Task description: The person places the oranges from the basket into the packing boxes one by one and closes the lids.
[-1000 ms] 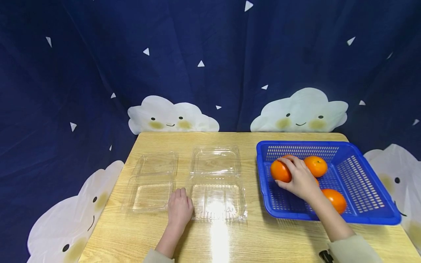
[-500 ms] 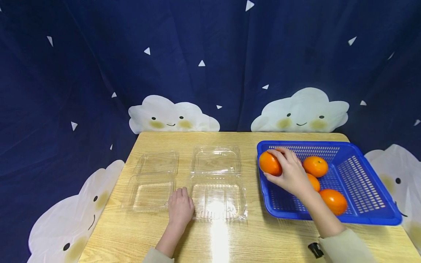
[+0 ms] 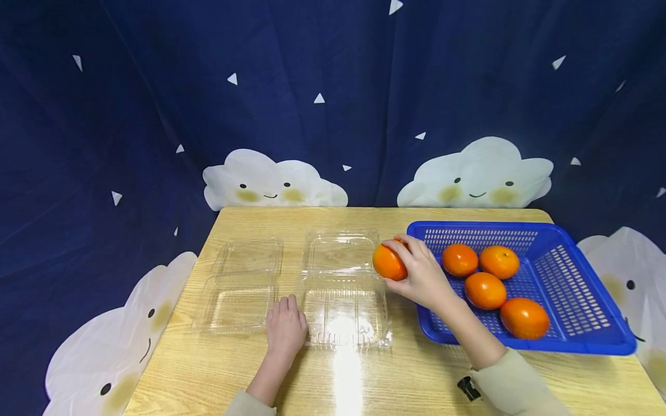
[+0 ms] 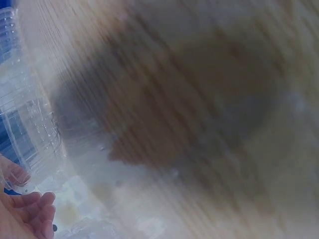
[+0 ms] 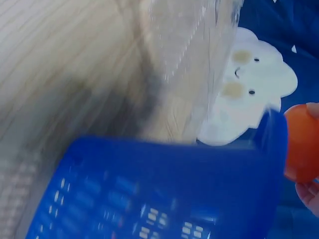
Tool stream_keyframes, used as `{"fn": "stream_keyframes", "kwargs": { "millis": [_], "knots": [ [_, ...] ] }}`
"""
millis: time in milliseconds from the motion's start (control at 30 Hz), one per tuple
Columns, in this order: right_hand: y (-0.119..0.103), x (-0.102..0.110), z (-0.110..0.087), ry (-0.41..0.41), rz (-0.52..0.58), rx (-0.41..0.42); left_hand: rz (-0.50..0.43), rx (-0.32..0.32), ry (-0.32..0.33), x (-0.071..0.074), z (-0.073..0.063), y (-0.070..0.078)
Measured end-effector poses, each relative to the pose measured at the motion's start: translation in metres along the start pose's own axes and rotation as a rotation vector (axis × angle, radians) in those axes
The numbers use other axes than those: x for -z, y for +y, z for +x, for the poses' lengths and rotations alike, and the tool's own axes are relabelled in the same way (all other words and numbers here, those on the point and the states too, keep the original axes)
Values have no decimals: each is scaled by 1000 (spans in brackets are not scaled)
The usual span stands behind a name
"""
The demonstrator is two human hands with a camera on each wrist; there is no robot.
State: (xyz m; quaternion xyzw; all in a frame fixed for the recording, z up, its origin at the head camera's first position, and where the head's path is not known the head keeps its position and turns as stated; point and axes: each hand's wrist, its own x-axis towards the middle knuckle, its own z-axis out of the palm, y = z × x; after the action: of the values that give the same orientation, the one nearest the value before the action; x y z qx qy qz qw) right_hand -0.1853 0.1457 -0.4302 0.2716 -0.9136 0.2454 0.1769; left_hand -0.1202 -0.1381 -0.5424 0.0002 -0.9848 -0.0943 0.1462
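My right hand (image 3: 422, 274) grips an orange (image 3: 389, 261) between fingers and thumb. It holds the fruit just left of the blue basket (image 3: 520, 230), close to the right clear plastic clamshell box (image 3: 340, 254). In the right wrist view the same orange (image 5: 300, 144) shows at the right edge, past the basket's blurred wall. My left hand (image 3: 285, 327) rests low between the two boxes, its fingers loosely bent beside the left clamshell box (image 3: 241, 303). In the left wrist view, thumb and fingertips (image 4: 46, 213) stand apart, next to clear plastic. Both boxes lie with their lids folded back.
Several oranges (image 3: 485, 290) lie in the basket on the right. The wooden table (image 3: 208, 378) ends at a dark blue curtain (image 3: 359, 104) with white clouds and triangles. A small black object (image 3: 469, 388) sits by my right sleeve (image 3: 512, 384).
My right hand has lifted the orange out of the basket and carried it left over the basket's edge, uncovering the oranges inside. My left hand has stayed in place.
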Motion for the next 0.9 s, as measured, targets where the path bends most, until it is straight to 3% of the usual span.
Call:
{"fn": "stream_keyframes", "kwargs": {
  "millis": [433, 900],
  "knots": [
    [-26, -47, 9, -115, 27, 22, -9, 10, 9, -1, 0, 0],
    [-36, -90, 8, -192, 41, 74, -26, 22, 10, -3, -1, -1]
  ]
}}
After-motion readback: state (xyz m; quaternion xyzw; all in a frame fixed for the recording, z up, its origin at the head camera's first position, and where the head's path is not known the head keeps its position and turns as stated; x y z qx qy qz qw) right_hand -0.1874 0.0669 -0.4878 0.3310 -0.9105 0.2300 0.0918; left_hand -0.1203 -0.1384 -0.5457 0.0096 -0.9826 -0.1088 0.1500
